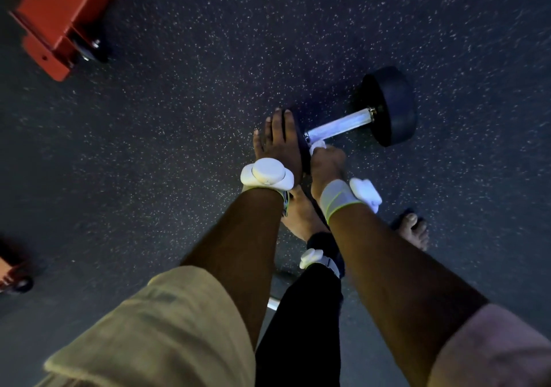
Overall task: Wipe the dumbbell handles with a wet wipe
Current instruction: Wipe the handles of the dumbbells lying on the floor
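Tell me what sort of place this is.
Most likely a gym: a black round-ended dumbbell with a shiny metal handle lies on dark speckled rubber flooring, and a red-orange painted steel equipment frame stands at upper left.

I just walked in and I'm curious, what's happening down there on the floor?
A person is cleaning a dumbbell that lies on the floor. The left hand rests flat on its near weight, probably to steady it. The right hand holds a white wipe against the near end of the shiny handle.
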Action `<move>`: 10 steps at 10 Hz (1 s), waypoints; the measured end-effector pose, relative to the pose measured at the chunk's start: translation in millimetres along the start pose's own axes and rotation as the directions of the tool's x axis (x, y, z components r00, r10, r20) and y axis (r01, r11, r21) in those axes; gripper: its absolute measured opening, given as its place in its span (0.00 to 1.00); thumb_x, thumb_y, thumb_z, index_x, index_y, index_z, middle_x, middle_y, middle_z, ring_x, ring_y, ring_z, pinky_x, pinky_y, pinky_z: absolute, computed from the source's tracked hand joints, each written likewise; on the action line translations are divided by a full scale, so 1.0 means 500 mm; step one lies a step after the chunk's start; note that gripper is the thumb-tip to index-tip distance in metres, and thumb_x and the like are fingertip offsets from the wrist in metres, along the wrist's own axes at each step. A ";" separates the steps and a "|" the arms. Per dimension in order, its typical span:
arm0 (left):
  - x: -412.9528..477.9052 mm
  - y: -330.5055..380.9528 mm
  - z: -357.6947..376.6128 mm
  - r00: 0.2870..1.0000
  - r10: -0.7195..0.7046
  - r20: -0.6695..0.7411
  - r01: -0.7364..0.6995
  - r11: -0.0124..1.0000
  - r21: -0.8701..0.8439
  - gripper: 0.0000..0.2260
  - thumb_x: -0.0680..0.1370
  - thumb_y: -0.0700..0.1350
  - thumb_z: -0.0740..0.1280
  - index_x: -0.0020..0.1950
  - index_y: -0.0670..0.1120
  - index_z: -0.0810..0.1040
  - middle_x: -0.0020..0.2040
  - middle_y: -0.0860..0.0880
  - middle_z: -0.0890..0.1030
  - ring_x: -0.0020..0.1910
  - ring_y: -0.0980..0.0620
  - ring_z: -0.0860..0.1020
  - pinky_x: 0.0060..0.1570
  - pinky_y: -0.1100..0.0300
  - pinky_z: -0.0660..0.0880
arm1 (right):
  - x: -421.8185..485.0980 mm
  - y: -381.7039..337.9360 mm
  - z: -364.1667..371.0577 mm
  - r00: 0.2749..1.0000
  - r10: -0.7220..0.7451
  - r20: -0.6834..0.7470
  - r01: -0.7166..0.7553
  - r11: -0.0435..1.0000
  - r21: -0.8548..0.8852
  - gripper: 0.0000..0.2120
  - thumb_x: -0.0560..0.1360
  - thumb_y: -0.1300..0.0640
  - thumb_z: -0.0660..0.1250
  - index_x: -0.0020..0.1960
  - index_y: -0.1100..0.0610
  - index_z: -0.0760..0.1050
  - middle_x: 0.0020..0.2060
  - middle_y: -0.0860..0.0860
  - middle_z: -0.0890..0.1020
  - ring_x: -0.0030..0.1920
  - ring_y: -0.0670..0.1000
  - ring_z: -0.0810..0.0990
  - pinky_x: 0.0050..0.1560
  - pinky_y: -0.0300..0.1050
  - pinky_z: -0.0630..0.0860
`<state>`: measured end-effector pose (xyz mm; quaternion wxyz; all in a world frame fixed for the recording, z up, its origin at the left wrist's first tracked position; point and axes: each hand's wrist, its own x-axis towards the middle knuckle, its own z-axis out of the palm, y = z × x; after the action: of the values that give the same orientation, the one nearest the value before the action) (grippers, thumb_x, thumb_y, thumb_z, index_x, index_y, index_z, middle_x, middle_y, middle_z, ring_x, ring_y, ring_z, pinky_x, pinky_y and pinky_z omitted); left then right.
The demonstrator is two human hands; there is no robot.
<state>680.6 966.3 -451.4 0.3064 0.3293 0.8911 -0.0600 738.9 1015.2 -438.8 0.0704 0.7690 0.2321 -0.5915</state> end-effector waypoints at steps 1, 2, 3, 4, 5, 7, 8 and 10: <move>0.000 -0.001 -0.002 1.000 0.004 -0.025 -0.004 0.999 0.034 0.35 0.79 0.57 0.62 0.80 0.46 0.51 0.80 0.47 0.54 0.78 0.46 0.55 0.75 0.44 0.51 | -0.039 -0.008 0.001 0.999 -0.022 -0.044 0.022 1.000 -0.004 0.16 0.80 0.59 0.56 0.33 0.59 0.64 0.24 0.51 0.72 0.34 0.52 0.77 0.35 0.39 0.71; 0.003 -0.002 -0.015 0.999 0.017 0.043 -0.017 1.000 0.001 0.37 0.79 0.61 0.59 0.81 0.46 0.49 0.80 0.46 0.52 0.79 0.45 0.53 0.75 0.44 0.48 | -0.010 0.006 0.024 0.976 -0.165 -0.140 0.157 0.985 -0.066 0.16 0.77 0.51 0.59 0.40 0.61 0.77 0.32 0.55 0.78 0.35 0.53 0.75 0.38 0.49 0.76; -0.004 -0.002 -0.009 0.999 0.020 0.037 -0.021 1.000 0.017 0.35 0.79 0.61 0.55 0.81 0.46 0.49 0.80 0.46 0.52 0.79 0.45 0.53 0.75 0.44 0.48 | -0.007 -0.007 0.031 0.970 -0.179 -0.164 0.163 0.981 -0.108 0.17 0.77 0.50 0.58 0.44 0.61 0.80 0.41 0.59 0.83 0.41 0.58 0.80 0.47 0.53 0.77; -0.008 -0.003 -0.001 0.999 0.029 -0.026 -0.027 0.998 0.052 0.31 0.82 0.55 0.57 0.81 0.46 0.49 0.80 0.46 0.52 0.79 0.45 0.54 0.75 0.43 0.49 | 0.002 -0.027 0.033 0.983 -0.138 -0.118 0.131 0.989 -0.068 0.14 0.77 0.53 0.61 0.52 0.62 0.79 0.49 0.60 0.82 0.53 0.60 0.82 0.55 0.53 0.78; -0.008 -0.009 0.005 0.999 0.032 0.010 -0.033 0.998 0.056 0.33 0.82 0.53 0.59 0.81 0.46 0.47 0.80 0.46 0.50 0.79 0.45 0.52 0.75 0.43 0.49 | 0.007 -0.031 0.037 0.975 -0.121 -0.189 0.139 0.986 0.088 0.16 0.72 0.51 0.58 0.46 0.61 0.79 0.43 0.61 0.83 0.48 0.62 0.82 0.52 0.58 0.79; -0.017 -0.006 0.013 0.999 0.041 -0.035 -0.038 0.995 0.090 0.34 0.80 0.51 0.62 0.80 0.45 0.48 0.80 0.46 0.52 0.79 0.44 0.54 0.74 0.41 0.51 | 0.009 -0.055 0.008 0.969 0.008 -0.248 0.072 0.948 0.310 0.12 0.77 0.58 0.60 0.53 0.63 0.78 0.41 0.56 0.80 0.43 0.55 0.79 0.54 0.58 0.79; -0.012 -0.004 0.007 0.999 0.043 0.012 -0.044 0.995 0.092 0.38 0.78 0.50 0.65 0.81 0.45 0.46 0.80 0.46 0.51 0.79 0.44 0.53 0.74 0.41 0.49 | 0.028 -0.059 -0.016 0.937 -0.049 -0.346 0.177 0.920 0.350 0.10 0.76 0.57 0.60 0.43 0.62 0.76 0.34 0.53 0.78 0.37 0.54 0.78 0.41 0.44 0.76; -0.018 -0.006 0.000 0.998 0.039 0.052 -0.046 0.987 0.151 0.44 0.76 0.50 0.70 0.80 0.46 0.43 0.81 0.46 0.49 0.79 0.45 0.52 0.74 0.39 0.51 | 0.066 -0.118 -0.043 0.904 0.044 -0.426 0.153 0.896 0.417 0.14 0.81 0.55 0.57 0.53 0.65 0.75 0.47 0.60 0.81 0.52 0.58 0.79 0.53 0.48 0.76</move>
<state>684.4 959.1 -446.4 0.3032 0.3690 0.8691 -0.1292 738.1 1084.6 -453.8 -0.1747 0.8678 0.1236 -0.4485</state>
